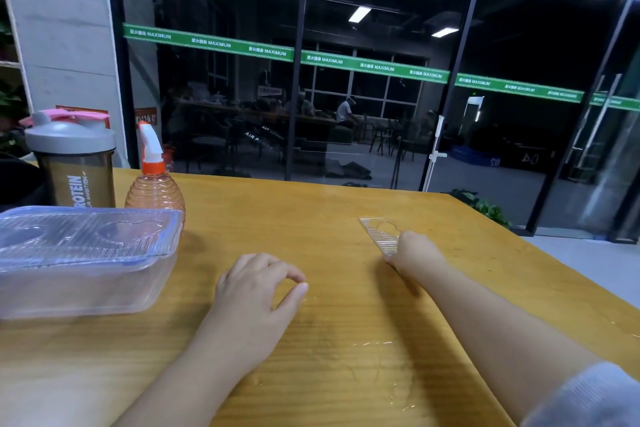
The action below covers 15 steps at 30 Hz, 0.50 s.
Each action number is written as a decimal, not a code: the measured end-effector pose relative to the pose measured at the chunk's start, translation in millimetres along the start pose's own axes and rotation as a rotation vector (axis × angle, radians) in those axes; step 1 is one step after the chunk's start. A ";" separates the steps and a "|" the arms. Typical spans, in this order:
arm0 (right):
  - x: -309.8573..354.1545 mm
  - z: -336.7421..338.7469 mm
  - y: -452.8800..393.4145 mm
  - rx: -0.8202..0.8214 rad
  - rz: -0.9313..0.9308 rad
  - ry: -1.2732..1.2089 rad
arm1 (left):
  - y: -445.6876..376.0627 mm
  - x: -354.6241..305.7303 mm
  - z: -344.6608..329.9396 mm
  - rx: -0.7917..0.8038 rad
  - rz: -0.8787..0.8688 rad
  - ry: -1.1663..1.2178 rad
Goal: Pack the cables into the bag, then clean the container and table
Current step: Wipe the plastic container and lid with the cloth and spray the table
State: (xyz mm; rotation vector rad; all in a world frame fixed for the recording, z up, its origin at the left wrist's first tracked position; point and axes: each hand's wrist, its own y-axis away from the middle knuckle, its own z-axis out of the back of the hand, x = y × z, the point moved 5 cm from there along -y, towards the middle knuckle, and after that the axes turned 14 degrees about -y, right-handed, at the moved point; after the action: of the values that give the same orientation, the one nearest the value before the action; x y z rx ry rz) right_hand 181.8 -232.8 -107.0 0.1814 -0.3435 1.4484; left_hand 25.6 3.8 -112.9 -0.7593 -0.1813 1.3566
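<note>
Container [79, 274], spray bottle [154, 184] and shaker [74, 166] block the table's [346, 340] left.

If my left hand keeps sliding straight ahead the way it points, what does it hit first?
Probably nothing: the left hand points up and slightly right over bare table, toward its far edge. The spray bottle sits off to the left of that line, though depth is unclear.

The table [346, 305] under both hands is seen to be yellowish wood grain with a soft sheen and wet glints. Left of the left hand [256, 291], a container [79, 284] of clear, ribbed plastic is seen, and behind it a translucent orange plastic sprayer [154, 191]. A ribbed clear plastic piece [379, 234] is held by the right hand [414, 250].
</note>
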 end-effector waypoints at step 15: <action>-5.0 27.4 -6.4 -0.019 -0.007 -0.217 | 0.0 -1.9 0.7 0.016 0.004 0.041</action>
State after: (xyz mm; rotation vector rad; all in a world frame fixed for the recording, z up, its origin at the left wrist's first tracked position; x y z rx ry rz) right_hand 184.4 -247.1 -82.5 0.3249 -0.5328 1.4208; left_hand 24.7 2.4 -111.8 -0.7741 -0.1367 1.3436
